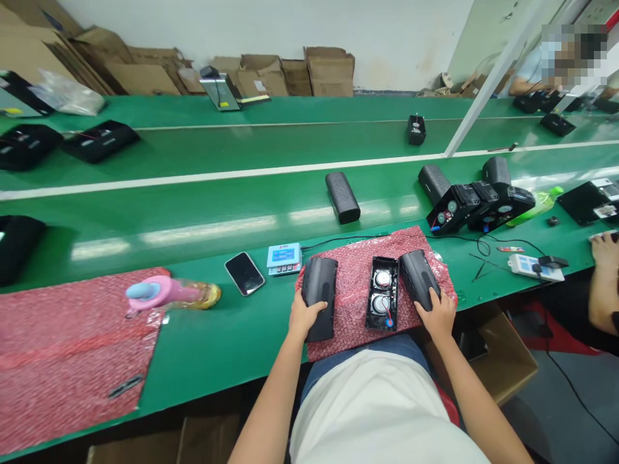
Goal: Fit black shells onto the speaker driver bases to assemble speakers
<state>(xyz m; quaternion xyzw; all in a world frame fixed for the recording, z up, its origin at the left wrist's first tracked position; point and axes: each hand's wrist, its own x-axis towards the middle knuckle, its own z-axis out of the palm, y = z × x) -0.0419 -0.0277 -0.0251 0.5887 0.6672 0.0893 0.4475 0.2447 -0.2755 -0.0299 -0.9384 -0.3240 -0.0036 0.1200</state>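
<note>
My left hand is wrapped around the lower side of a black speaker casing, thumb over its face. My right hand grips the near end of a second black casing, which leans at a slant. Between them lies an open speaker shell with two round silver drivers facing up. A red wire runs to a small blue round part at its near end. All three rest on a red bubble-wrap sheet at the bench edge.
Left of the sheet are a blue-and-white meter, a phone and a pink-topped bottle. A speaker sits on the green belt ahead. Several speakers stand right, near a power strip. A co-worker's hand is far right.
</note>
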